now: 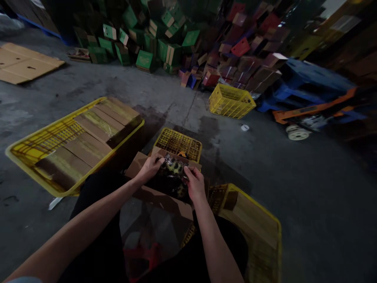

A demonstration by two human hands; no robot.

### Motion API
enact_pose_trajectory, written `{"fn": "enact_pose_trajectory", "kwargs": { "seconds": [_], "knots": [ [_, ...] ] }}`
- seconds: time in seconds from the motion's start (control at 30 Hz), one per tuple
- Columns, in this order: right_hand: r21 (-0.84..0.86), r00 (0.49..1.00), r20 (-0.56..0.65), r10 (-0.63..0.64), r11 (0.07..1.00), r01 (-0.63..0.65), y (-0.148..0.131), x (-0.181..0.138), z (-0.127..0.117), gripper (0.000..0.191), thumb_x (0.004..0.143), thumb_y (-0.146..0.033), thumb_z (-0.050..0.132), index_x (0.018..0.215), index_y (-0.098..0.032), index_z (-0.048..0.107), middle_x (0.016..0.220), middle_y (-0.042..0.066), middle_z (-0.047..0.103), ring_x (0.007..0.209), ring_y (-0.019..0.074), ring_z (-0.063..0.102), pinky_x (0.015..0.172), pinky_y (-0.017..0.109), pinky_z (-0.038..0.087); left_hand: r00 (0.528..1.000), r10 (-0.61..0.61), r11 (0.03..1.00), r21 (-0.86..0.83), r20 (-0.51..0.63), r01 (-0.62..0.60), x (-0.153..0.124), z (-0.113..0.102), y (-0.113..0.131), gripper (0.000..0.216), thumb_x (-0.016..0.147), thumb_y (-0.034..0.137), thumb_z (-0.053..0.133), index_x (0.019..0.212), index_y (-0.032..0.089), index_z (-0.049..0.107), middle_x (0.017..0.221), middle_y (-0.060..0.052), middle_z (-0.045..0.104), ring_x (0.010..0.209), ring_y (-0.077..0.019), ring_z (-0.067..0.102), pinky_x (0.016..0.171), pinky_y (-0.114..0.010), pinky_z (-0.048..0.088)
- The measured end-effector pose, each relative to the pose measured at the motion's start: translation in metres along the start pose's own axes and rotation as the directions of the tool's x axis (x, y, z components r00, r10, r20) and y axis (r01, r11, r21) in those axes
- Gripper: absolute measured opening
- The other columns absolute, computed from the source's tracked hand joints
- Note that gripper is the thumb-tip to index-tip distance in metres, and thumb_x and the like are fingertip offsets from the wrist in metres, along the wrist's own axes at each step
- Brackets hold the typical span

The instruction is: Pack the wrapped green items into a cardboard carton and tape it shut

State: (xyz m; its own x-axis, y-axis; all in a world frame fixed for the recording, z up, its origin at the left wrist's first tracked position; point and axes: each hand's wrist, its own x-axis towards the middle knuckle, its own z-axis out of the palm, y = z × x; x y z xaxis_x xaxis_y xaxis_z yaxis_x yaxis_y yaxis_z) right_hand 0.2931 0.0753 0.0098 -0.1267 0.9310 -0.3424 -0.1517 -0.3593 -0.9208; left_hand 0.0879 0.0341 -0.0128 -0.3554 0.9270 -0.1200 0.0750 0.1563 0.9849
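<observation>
A clear plastic bag [174,166] with yellow-green and dark contents is stretched between my two hands; what the contents are, I cannot make out. My left hand [151,168] pinches its left side, fingers closed. On the right side, my right hand [194,181] grips the bag between thumb and fingers. Both hands are above an open cardboard box [169,201] with raised flaps, in front of my knees. Inside the box it is dark, with a patterned piece partly visible. A small orange and black thing [183,154] shows just behind the bag.
Directly behind the box is a yellow crate [178,139]. A large yellow crate [22,151] with closed cartons stands left, another crate [279,232] with cartons right. Farther off are a yellow basket [231,101], heaped green boxes [145,59], blue pallets [306,84] and an orange pallet jack [315,112].
</observation>
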Motion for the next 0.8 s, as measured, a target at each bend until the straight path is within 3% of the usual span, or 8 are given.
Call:
{"fn": "enact_pose_trajectory", "kwargs": {
  "seconds": [0.2,0.37,0.5,0.8],
  "knots": [
    [-0.284,0.985,0.035,-0.169,0.943,0.172,0.002,0.002,-0.006,0.038,0.075,-0.062,0.074,0.08,-0.025,0.066,0.071,-0.001,0.062,0.063,0.0182,0.054,0.054,0.029,0.046,1.0,0.024,0.999,0.036,0.011,-0.024,0.001,0.001,0.006,0.024,0.083,0.043,0.065,0.084,0.019,0.069,0.08,-0.003,0.069,0.078,-0.0198,0.063,0.073,-0.028,0.047],
    [-0.43,0.94,0.09,-0.33,0.838,0.336,-0.004,0.001,-0.008,0.03,0.083,-0.055,0.07,0.083,-0.025,0.069,0.082,0.002,0.068,0.076,0.0211,0.059,0.071,0.032,0.047,0.994,-0.004,1.0,-0.029,0.107,0.007,-0.006,-0.004,0.014,0.042,0.087,0.056,0.062,0.092,0.016,0.072,0.08,-0.004,0.07,0.074,-0.0192,0.063,0.066,-0.026,0.046],
    [-0.406,0.938,0.143,-0.316,0.846,0.347,-0.004,-0.004,-0.004,0.026,0.084,-0.051,0.071,0.084,-0.026,0.071,0.083,0.002,0.07,0.078,0.0215,0.06,0.075,0.031,0.045,0.982,-0.022,0.998,-0.055,0.188,0.033,-0.011,-0.011,0.022,0.048,0.082,0.062,0.068,0.077,0.015,0.071,0.069,-0.001,0.064,0.065,-0.016,0.057,0.058,-0.023,0.041],
    [-0.25,0.969,0.116,-0.216,0.938,0.239,0.003,-0.002,-0.003,0.027,0.081,-0.052,0.076,0.08,-0.025,0.07,0.076,-0.002,0.066,0.07,0.0173,0.057,0.065,0.028,0.044,0.991,-0.029,0.998,-0.048,0.128,0.036,-0.01,-0.014,0.023,0.05,0.079,0.062,0.069,0.076,0.012,0.076,0.062,0.0,0.061,0.062,-0.0162,0.056,0.057,-0.024,0.043]
  ]
}}
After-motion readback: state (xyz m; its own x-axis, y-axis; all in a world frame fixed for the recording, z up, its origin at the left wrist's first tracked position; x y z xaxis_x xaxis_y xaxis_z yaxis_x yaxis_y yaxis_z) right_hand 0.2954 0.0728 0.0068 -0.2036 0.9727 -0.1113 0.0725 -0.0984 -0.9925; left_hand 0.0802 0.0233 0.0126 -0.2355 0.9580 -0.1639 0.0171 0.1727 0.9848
